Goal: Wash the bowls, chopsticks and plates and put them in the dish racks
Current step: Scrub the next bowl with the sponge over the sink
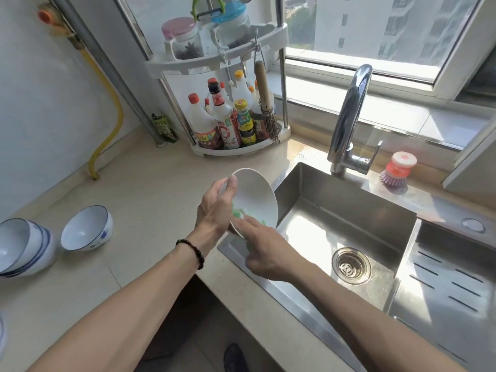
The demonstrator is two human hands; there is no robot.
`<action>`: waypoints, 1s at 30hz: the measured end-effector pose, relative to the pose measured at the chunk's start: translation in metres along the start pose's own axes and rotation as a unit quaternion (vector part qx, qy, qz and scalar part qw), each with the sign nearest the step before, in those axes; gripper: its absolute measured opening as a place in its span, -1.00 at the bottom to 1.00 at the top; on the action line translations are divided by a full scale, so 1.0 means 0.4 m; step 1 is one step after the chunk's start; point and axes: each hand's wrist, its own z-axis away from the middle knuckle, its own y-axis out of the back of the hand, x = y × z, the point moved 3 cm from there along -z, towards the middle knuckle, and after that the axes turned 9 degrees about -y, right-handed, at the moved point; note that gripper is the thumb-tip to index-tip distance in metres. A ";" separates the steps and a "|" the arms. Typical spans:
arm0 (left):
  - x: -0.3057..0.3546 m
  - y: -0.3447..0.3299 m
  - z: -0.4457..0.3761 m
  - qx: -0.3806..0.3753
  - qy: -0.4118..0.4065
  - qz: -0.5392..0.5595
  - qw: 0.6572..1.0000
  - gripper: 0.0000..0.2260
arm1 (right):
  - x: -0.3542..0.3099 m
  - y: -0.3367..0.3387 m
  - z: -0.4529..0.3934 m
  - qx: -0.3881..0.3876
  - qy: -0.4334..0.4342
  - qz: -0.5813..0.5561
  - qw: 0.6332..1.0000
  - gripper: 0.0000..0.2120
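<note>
Head view, and we're right over the sink edge: the left hand (217, 208) grips a plain white round bowl (255, 197) by its rim, thumb hooked over the top at about eleven o'clock on the bowl, with the bowl tilted so its inside faces right, towards the basin. The right hand (264, 253) comes in from five o'clock, fingers pressing a green scrubbing cloth (237, 212) against the bowl's lower inside wall; only scraps of green show between fingers and bowl, so how the cloth is held I can't say exactly, but the fingers are curled onto it. A dark beaded bracelet (191, 252) sits on the left wrist.

The bowl hangs above the left rim of the stainless steel sink (346, 210), round drain strainer (351, 265) at four o'clock from it. Curved chrome tap (349, 116) stands behind the basin, no water visible from it. Over at nine o'clock on the beige countertop (150, 189), a single blue-rimmed white porcelain bowl (87, 229) lies tilted, and just beside it at the frame's left edge a leaning stack of blue-and-white bowls (24, 248). At twelve o'clock, a white corner rack of sauce bottles (228, 122); far right by the tap, a red-topped purple dish brush (397, 169).
</note>
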 end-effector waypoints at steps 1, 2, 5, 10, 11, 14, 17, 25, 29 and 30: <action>-0.004 0.009 -0.002 -0.014 0.009 0.016 1.000 -0.31 | 0.027 0.006 -0.005 0.007 0.011 0.082 0.997 -0.19; -0.008 0.015 0.001 -0.017 0.018 0.025 0.999 -0.34 | 0.041 0.011 -0.009 0.022 0.017 0.122 0.992 -0.22; 0.000 0.010 0.009 0.046 0.015 0.031 0.998 -0.33 | -0.015 -0.002 -0.014 0.049 -0.009 0.017 0.999 -0.25; -0.010 0.041 -0.018 -0.060 0.095 0.056 0.992 -0.43 | 0.025 0.005 -0.011 0.094 0.097 0.079 0.988 -0.46; -0.009 0.053 -0.021 -0.099 0.124 0.057 0.986 -0.42 | 0.049 0.014 -0.011 0.115 0.123 0.144 0.975 -0.54; 0.001 0.059 -0.017 -0.129 0.171 0.106 0.971 -0.50 | 0.074 0.023 -0.020 0.157 0.136 0.247 0.947 -0.64; 0.004 0.021 0.001 -0.052 0.113 0.181 0.976 -0.68 | 0.025 0.043 -0.051 0.163 0.057 0.238 0.956 -0.80; 0.043 0.018 -0.001 0.079 0.010 0.122 0.989 -0.76 | 0.013 0.054 -0.026 0.043 0.012 0.154 0.987 -0.32; 0.059 0.010 0.006 0.119 0.001 0.092 0.989 -0.84 | 0.006 0.060 -0.042 0.009 -0.030 0.108 0.994 -0.23; 0.068 0.007 0.007 0.131 0.001 0.092 0.987 -0.85 | -0.014 0.052 -0.043 -0.004 -0.026 0.033 0.999 -0.23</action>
